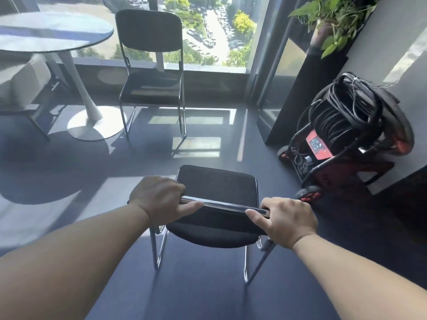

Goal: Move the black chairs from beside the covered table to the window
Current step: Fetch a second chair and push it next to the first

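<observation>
Near the window (215,31), the left hand (159,199) and right hand (288,221) each grip the top bar of the black chair (217,183). Swinging it right could bump the cable cart (346,135) nearby.

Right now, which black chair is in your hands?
The near chair, at bottom centre: left hand and right hand both grip its chrome back rail. The other black chair stands untouched at the window, beside the round table.

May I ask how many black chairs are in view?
2. The far chair stands at the window beside the round table; the near chair is gripped by the left hand and right hand. Others may be off-frame.
</observation>
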Available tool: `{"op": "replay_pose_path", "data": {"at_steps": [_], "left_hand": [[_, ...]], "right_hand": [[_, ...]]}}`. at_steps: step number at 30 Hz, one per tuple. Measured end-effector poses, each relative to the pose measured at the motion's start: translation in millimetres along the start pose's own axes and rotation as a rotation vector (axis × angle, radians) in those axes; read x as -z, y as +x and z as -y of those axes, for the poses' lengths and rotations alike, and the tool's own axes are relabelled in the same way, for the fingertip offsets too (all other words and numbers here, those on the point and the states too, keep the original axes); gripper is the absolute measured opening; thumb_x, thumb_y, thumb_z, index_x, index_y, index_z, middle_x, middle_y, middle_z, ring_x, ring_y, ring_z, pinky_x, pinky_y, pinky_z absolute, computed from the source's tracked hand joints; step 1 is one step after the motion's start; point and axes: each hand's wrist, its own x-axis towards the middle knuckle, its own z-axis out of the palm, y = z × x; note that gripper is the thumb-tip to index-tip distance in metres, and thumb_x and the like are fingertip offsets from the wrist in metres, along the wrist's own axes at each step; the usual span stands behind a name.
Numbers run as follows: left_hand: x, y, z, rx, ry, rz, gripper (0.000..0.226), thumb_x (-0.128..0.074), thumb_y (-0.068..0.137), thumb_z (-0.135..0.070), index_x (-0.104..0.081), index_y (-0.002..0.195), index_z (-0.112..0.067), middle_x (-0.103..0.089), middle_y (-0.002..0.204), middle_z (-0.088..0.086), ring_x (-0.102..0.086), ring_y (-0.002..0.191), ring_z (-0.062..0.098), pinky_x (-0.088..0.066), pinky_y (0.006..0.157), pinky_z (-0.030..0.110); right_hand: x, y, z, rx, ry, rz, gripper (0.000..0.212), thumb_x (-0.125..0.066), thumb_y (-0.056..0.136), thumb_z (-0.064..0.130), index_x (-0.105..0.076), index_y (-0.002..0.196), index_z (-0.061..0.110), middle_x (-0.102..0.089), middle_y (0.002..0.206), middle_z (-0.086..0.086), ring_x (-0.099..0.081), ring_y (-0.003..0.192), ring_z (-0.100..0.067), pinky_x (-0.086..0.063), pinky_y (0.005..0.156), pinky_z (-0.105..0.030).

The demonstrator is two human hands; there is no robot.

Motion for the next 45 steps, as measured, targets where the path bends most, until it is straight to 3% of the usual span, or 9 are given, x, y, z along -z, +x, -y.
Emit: {"op": "replay_pose_path", "data": {"at_steps": [5,10,13,22,30,34,38,41,45], "left_hand": [[-17,85,22,0.020,-0.013,-0.006,0.088,-0.005,0.075,-0.090,-0.053,0.061,-0.018,-0.057,0.063,-0.005,-0.057,0.062,0.023,-0.033,0.053,0.032],[-33,173,39,0.040,-0.011,-0.011,0.092,0.002,0.074,-0.092,-0.054,0.062,-0.020,-0.060,0.065,-0.005,-0.060,0.064,0.022,-0.030,0.053,0.034],[-40,226,55,0.030,-0.013,0.016,0.087,-0.005,0.077,-0.090,-0.057,0.066,-0.021,-0.062,0.070,-0.005,-0.061,0.068,0.021,-0.029,0.055,0.033],[-61,341,101,0.009,0.015,0.033,0.087,-0.004,0.077,-0.090,-0.057,0.068,-0.022,-0.059,0.069,-0.007,-0.061,0.066,0.018,-0.030,0.053,0.031],[-81,440,163,-0.023,0.010,0.039,0.098,0.004,0.069,-0.094,-0.063,0.076,-0.023,-0.065,0.077,-0.009,-0.065,0.075,0.016,-0.040,0.059,0.032],[-93,493,191,-0.037,-0.004,0.035,0.100,0.010,0.066,-0.095,-0.058,0.071,-0.022,-0.064,0.075,-0.007,-0.065,0.074,0.019,-0.037,0.059,0.033],[-103,561,220,-0.036,-0.026,0.025,0.096,0.004,0.069,-0.095,-0.056,0.069,-0.021,-0.064,0.075,-0.007,-0.065,0.075,0.019,-0.035,0.058,0.033],[-112,613,242,-0.042,-0.014,0.064,0.087,0.001,0.071,-0.092,-0.050,0.069,-0.021,-0.063,0.077,-0.007,-0.064,0.078,0.017,-0.034,0.059,0.033],[-124,664,254,-0.005,0.024,0.071,0.090,0.010,0.069,-0.092,-0.049,0.068,-0.024,-0.059,0.069,-0.009,-0.058,0.067,0.017,-0.026,0.052,0.033]], "right_hand": [[-7,88,-35,0.013,-0.027,-0.016,0.074,-0.006,0.071,0.092,-0.047,0.069,0.029,-0.057,0.072,0.010,-0.058,0.073,-0.019,-0.031,0.061,-0.034],[-11,183,-76,0.045,-0.015,-0.014,0.080,-0.002,0.069,0.092,-0.052,0.076,0.030,-0.059,0.077,0.010,-0.061,0.078,-0.016,-0.032,0.063,-0.033],[-14,234,-95,0.040,-0.002,-0.009,0.079,-0.003,0.069,0.093,-0.050,0.073,0.029,-0.060,0.077,0.010,-0.062,0.078,-0.019,-0.033,0.062,-0.034],[-24,348,-127,0.043,0.036,0.021,0.077,-0.006,0.072,0.093,-0.049,0.078,0.030,-0.060,0.079,0.009,-0.061,0.078,-0.018,-0.032,0.062,-0.034],[-29,445,-131,0.014,0.052,0.051,0.078,-0.006,0.072,0.091,-0.049,0.076,0.026,-0.061,0.080,0.007,-0.061,0.080,-0.020,-0.033,0.063,-0.035],[-30,501,-141,0.010,0.042,0.072,0.078,-0.005,0.072,0.091,-0.049,0.080,0.027,-0.061,0.083,0.009,-0.062,0.083,-0.018,-0.035,0.063,-0.035],[-31,572,-155,-0.001,0.031,0.080,0.081,-0.005,0.072,0.091,-0.051,0.083,0.026,-0.059,0.083,0.009,-0.061,0.084,-0.018,-0.037,0.065,-0.035],[-35,631,-167,-0.019,0.008,0.062,0.078,-0.005,0.071,0.090,-0.049,0.078,0.026,-0.061,0.082,0.009,-0.061,0.081,-0.018,-0.033,0.064,-0.035],[-45,692,-193,-0.009,-0.026,0.031,0.076,-0.006,0.072,0.091,-0.044,0.070,0.026,-0.059,0.075,0.009,-0.056,0.071,-0.019,-0.032,0.060,-0.034]]}}
